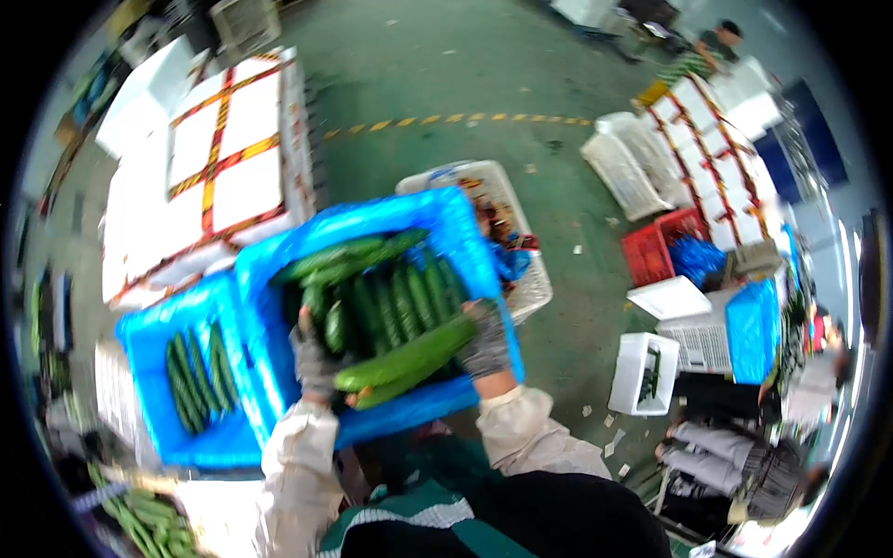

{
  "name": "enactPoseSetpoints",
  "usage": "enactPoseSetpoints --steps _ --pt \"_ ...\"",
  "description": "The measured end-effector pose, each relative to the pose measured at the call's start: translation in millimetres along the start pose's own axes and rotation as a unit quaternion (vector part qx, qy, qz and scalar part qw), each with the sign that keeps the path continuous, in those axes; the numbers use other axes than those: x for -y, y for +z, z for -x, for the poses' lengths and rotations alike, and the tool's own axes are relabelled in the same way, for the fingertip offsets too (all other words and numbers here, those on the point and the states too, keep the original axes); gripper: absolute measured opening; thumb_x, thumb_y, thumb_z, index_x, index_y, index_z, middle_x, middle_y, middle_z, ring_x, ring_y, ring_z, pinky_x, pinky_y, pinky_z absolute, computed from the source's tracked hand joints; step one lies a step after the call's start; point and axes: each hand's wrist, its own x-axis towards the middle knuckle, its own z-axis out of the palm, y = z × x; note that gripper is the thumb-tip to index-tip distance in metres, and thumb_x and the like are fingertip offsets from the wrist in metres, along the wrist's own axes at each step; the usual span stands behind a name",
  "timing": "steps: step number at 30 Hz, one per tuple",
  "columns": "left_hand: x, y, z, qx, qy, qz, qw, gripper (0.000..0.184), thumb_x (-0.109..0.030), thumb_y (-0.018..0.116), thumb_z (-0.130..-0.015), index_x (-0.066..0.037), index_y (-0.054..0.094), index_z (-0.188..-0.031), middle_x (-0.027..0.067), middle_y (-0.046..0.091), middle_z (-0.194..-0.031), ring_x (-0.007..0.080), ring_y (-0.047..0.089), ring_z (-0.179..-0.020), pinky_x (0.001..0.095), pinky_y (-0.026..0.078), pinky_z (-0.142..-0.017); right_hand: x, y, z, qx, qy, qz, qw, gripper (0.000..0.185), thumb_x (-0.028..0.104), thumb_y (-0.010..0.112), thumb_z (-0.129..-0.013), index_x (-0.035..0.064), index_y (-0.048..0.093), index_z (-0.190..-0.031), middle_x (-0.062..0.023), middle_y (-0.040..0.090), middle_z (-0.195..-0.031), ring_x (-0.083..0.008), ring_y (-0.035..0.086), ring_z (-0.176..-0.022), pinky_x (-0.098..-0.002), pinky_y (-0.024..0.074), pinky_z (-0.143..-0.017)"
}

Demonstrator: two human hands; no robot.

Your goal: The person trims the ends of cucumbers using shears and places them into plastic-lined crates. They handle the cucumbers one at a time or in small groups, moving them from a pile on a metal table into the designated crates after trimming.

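Two long green cucumbers (405, 361) lie slantwise over the near side of a blue-lined box (367, 219). My right hand (488, 344), in a grey glove, grips their right end. At their left end is my left hand (318, 363), also gloved, its fingers pointing up along the box's left inner side. It seems to hold that end, though its grip is partly hidden. Beneath and beyond, several cucumbers (409, 298) stand in a row inside the box, and others lie across its far side.
A smaller blue-lined box (139, 349) with several cucumbers adjoins on the left. Taped white foam boxes (251, 186) stand behind it. A white basket (535, 279) with debris sits beyond the main box. Other people (716, 46) are at the right, near crates and a red bin (646, 256).
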Motion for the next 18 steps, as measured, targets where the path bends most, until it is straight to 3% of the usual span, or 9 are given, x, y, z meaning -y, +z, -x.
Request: enactPoseSetpoints --steps 1,2,3,7,9,10,11,12,18 --pt "-2 -6 3 -0.024 0.039 0.011 0.999 0.099 -0.022 0.070 -0.058 -0.007 0.012 -0.136 0.0231 0.042 -0.113 0.0404 0.043 -0.102 0.0440 0.040 -0.085 7 -4 -3 -0.012 0.079 -0.192 0.978 0.009 0.014 0.055 -0.082 0.0097 0.055 -0.090 -0.0044 0.054 -0.086 -0.0163 0.052 -0.080 -0.0299 0.0441 -0.074" --pt "-7 -12 2 -0.049 0.083 0.021 0.995 0.096 -0.021 0.069 -0.058 -0.005 0.014 -0.136 0.0230 0.043 -0.112 0.0400 0.043 -0.101 0.0438 0.041 -0.083 17 -7 -7 -0.053 0.171 -0.423 0.888 0.007 0.017 0.055 -0.083 0.0115 0.054 -0.088 -0.0035 0.055 -0.083 -0.0154 0.053 -0.076 -0.0295 0.0455 -0.071" --pt "-11 -18 2 -0.085 0.100 0.028 0.991 0.096 -0.019 0.069 -0.058 -0.003 0.014 -0.135 0.0230 0.043 -0.112 0.0402 0.043 -0.101 0.0437 0.041 -0.084 28 -12 -9 -0.074 0.200 -0.509 0.834 0.007 0.019 0.054 -0.084 0.0133 0.054 -0.086 -0.0026 0.055 -0.079 -0.0144 0.053 -0.072 -0.0291 0.0469 -0.068" --pt "-34 -59 -1 -0.205 0.094 0.150 0.963 0.101 -0.005 0.069 -0.061 -0.002 0.003 -0.137 0.0136 0.042 -0.119 0.0283 0.044 -0.105 0.0355 0.034 -0.095 6 -46 -29 0.063 0.129 -0.547 0.825 0.015 0.025 0.054 -0.083 0.0107 0.055 -0.085 -0.0088 0.059 -0.083 -0.0231 0.058 -0.067 -0.0385 0.0523 -0.060" --pt "-42 -100 1 -0.227 0.044 0.308 0.923 0.107 -0.012 0.076 -0.061 -0.009 0.003 -0.139 0.0094 0.042 -0.114 0.0198 0.047 -0.094 0.0313 0.044 -0.080 17 -58 -34 0.023 0.212 -0.513 0.832 0.013 0.022 0.056 -0.081 0.0107 0.054 -0.087 -0.0106 0.060 -0.088 -0.0244 0.060 -0.071 -0.0410 0.0523 -0.060" --pt "-47 -128 3 -0.229 0.061 0.377 0.895 0.109 -0.022 0.079 -0.060 -0.012 0.004 -0.139 0.0086 0.044 -0.109 0.0183 0.049 -0.086 0.0308 0.047 -0.072 32 -59 -33 0.067 0.209 -0.508 0.833 0.019 0.028 0.059 -0.079 0.0105 0.059 -0.084 -0.0100 0.061 -0.081 -0.0267 0.059 -0.073 -0.0402 0.0514 -0.064" --pt "-32 -143 8 -0.215 0.033 0.470 0.856 0.111 -0.017 0.079 -0.056 -0.010 0.004 -0.138 0.0066 0.044 -0.106 0.0172 0.050 -0.086 0.0300 0.048 -0.073 44 -55 -32 0.086 0.183 -0.508 0.837 0.017 0.028 0.060 -0.078 0.0108 0.059 -0.082 -0.0103 0.061 -0.082 -0.0278 0.059 -0.073 -0.0420 0.0508 -0.064" --pt "-22 -160 13 -0.223 0.003 0.502 0.835 0.107 -0.027 0.081 -0.057 -0.011 0.011 -0.136 0.0078 0.046 -0.103 0.0197 0.053 -0.082 0.0328 0.051 -0.066 58 -46 -31 0.109 0.154 -0.512 0.838 0.016 0.027 0.060 -0.078 0.0111 0.059 -0.080 -0.0106 0.061 -0.082 -0.0289 0.059 -0.073 -0.0439 0.0502 -0.064" --pt "12 -239 112 -0.154 -0.101 0.784 0.593 0.062 -0.018 0.067 -0.063 -0.001 0.041 -0.116 0.0155 0.054 -0.098 0.0290 0.058 -0.083 0.0437 0.054 -0.066 133 30 7 0.213 0.192 -0.476 0.831 0.011 0.024 0.060 -0.077 0.0135 0.057 -0.076 -0.0103 0.061 -0.082 -0.0318 0.058 -0.073 -0.0473 0.0488 -0.066"
